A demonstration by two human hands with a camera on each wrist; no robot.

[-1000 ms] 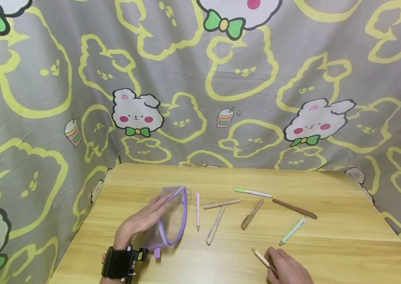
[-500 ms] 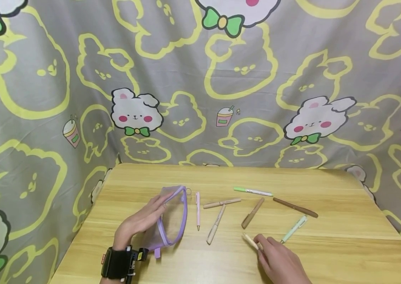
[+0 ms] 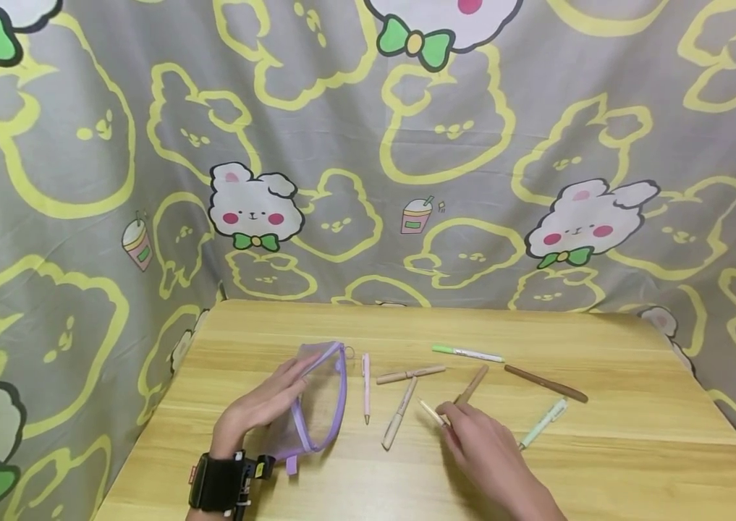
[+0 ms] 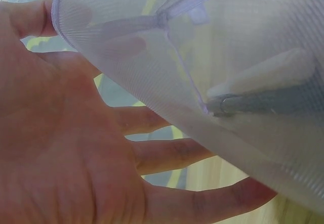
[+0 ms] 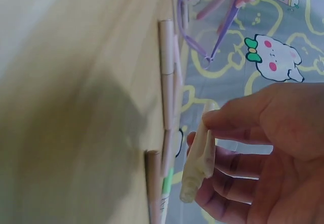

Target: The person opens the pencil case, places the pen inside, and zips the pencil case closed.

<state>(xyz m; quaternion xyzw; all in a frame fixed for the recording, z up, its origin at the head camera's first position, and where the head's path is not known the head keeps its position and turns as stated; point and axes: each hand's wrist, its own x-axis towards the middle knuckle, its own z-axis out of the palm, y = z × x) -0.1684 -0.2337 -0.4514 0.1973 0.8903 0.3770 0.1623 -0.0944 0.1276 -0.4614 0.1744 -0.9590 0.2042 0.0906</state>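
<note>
My left hand (image 3: 266, 398) holds a translucent mesh pencil case (image 3: 322, 391) with purple trim at its upper edge. Its fingers are spread along the mesh, and the zipped mouth gapes to the right. Through the mesh, the left wrist view shows a dark pen-like thing (image 4: 268, 101) and a pale rounded one (image 4: 273, 72). My right hand (image 3: 481, 445) pinches a cream-coloured pen (image 5: 196, 161) between thumb and fingers, raised over the table. The pen's clip shows in the right wrist view, and its far end points toward the pencil case.
Between the hands lie a pink pen (image 3: 366, 391) and two beige pens, one crosswise (image 3: 409, 374), one slanted (image 3: 400, 414). A tan pen (image 3: 474, 383) is partly behind my right hand. Further right are a green-capped marker (image 3: 468, 354), a dark brown pen (image 3: 546, 383) and a mint pen (image 3: 543, 423).
My right hand has moved left and away from the front edge with the cream-coloured pen, toward the slanted beige pen. My left hand and the pencil case stay in place.
</note>
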